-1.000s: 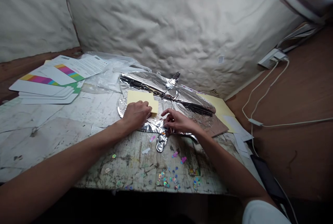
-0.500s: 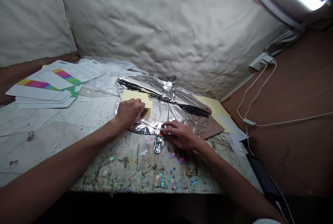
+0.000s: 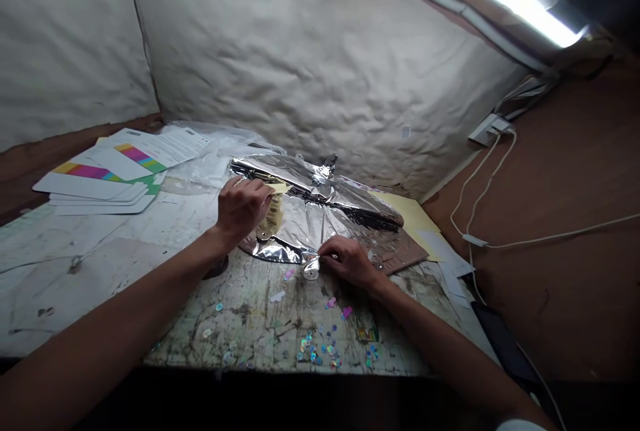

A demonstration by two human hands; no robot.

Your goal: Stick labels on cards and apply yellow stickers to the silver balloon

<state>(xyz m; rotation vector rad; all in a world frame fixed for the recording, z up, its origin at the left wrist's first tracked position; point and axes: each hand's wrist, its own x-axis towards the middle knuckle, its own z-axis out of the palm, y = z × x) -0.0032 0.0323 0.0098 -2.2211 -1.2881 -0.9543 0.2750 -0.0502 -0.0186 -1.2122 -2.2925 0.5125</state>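
Note:
My left hand [image 3: 243, 207] is closed on a pale yellow card [image 3: 279, 188], lifted above the shiny foil sheet; only the card's edge shows. Beneath it the silver foil balloon [image 3: 295, 221] lies flat and creased, mirroring the yellow. My right hand [image 3: 346, 259] pinches the foil's near edge beside a short silver tab [image 3: 311, 269] that points toward me. A second foil tab [image 3: 329, 164] sticks up at the far side. Under the foil's right part a brown board [image 3: 407, 251] shows.
White cards with coloured stripes [image 3: 90, 173] are stacked at the left, beside clear plastic film [image 3: 215, 141]. Yellow sheets [image 3: 413, 214] lie at the right. Loose sequins [image 3: 313, 351] and pink cutouts [image 3: 347, 313] dot the near tabletop. White cables [image 3: 455, 217] hang along the right wall.
My left hand has raised and tilted the yellow card, which lay flatter over the foil before. The right hand's fingers have drawn together at the foil's near edge by the tab.

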